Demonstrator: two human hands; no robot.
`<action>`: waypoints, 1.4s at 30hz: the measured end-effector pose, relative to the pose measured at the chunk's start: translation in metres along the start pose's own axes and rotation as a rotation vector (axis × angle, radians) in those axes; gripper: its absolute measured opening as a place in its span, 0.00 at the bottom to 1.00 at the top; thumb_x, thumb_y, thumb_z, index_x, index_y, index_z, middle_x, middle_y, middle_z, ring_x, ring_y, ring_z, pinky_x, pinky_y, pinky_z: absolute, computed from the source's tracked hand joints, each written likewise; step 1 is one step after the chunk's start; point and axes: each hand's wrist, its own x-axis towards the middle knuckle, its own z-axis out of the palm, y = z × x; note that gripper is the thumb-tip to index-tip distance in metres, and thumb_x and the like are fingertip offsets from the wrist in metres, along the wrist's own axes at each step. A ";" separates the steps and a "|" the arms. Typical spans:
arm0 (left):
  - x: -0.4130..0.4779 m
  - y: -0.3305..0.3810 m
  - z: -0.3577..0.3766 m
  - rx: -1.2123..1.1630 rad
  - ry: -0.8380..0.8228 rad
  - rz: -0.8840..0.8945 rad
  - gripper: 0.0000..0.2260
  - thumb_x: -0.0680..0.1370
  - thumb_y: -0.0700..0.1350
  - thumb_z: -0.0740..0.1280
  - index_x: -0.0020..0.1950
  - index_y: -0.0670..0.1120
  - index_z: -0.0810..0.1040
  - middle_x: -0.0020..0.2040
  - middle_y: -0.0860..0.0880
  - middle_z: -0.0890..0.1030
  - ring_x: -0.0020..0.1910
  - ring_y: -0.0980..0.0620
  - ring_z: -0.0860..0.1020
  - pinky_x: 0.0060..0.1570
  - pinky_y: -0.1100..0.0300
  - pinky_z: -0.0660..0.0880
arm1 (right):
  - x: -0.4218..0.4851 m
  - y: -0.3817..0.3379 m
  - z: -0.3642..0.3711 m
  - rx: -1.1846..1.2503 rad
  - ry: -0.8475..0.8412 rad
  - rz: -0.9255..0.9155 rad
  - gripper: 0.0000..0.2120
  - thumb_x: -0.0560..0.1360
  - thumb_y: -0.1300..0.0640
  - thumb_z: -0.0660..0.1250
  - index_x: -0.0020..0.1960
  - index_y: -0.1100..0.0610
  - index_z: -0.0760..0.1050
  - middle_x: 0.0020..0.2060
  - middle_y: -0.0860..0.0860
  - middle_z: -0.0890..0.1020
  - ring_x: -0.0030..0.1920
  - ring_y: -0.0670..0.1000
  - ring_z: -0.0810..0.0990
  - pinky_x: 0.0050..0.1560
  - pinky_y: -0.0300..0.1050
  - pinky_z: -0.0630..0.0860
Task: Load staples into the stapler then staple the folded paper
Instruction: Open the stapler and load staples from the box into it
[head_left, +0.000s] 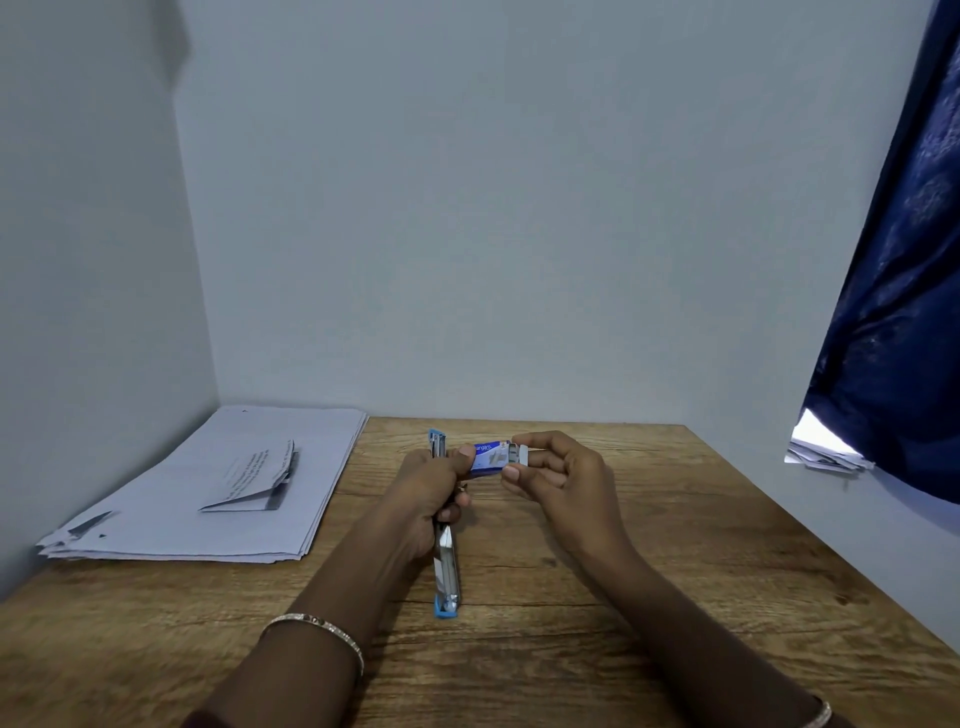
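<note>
Nearest us, our left hand (426, 486) grips the opened stapler (445, 561), stiff metal best held mid-body, its blue end resting near the counter (649, 597) middle. Our right hand (558, 473) pinches the drawer of the staple box (491, 458); we judge it light, the brittle strips better lifted by their sides. At the counter's left edge, the flimsy folded paper (252, 480) lies on a paper stack (156, 519). Pale walls enclose the woodgrain counter; a blue curtain (898, 291) hangs right.
</note>
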 end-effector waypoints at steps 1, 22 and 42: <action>0.000 0.000 0.000 -0.005 0.000 0.006 0.12 0.82 0.44 0.67 0.56 0.35 0.78 0.28 0.46 0.71 0.15 0.58 0.66 0.14 0.69 0.58 | 0.000 0.000 0.000 0.020 -0.005 0.010 0.13 0.73 0.69 0.75 0.53 0.57 0.82 0.47 0.58 0.88 0.48 0.54 0.89 0.45 0.44 0.85; 0.003 -0.001 -0.006 -0.042 0.033 0.066 0.17 0.78 0.45 0.72 0.56 0.31 0.80 0.28 0.46 0.74 0.15 0.57 0.67 0.14 0.69 0.59 | -0.002 0.000 0.001 0.043 -0.034 0.053 0.10 0.78 0.69 0.69 0.58 0.62 0.77 0.47 0.62 0.87 0.45 0.55 0.89 0.43 0.42 0.85; 0.001 0.002 -0.008 0.095 0.032 0.054 0.08 0.80 0.43 0.70 0.44 0.40 0.78 0.26 0.48 0.74 0.16 0.58 0.68 0.16 0.67 0.60 | 0.005 0.000 -0.009 -0.745 -0.001 -0.282 0.03 0.76 0.53 0.73 0.47 0.51 0.85 0.51 0.46 0.83 0.55 0.48 0.78 0.50 0.47 0.77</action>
